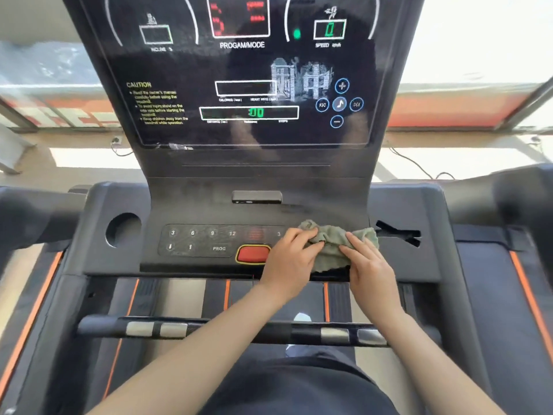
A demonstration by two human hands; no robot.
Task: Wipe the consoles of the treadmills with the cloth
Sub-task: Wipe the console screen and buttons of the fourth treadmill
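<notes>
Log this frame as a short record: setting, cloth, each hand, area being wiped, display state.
setting: treadmill console, head view
cloth: grey-green, crumpled, on the right side of the keypad panel, right of the red button
left hand: grips the cloth's left edge, fingers curled
right hand: fingers fairly straight, pressing on the cloth's right part
display: lit, speed reads 0

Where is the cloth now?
Head view: the green cloth lies bunched on the lower console panel, right of the red button, under the left hand and right hand.
</notes>
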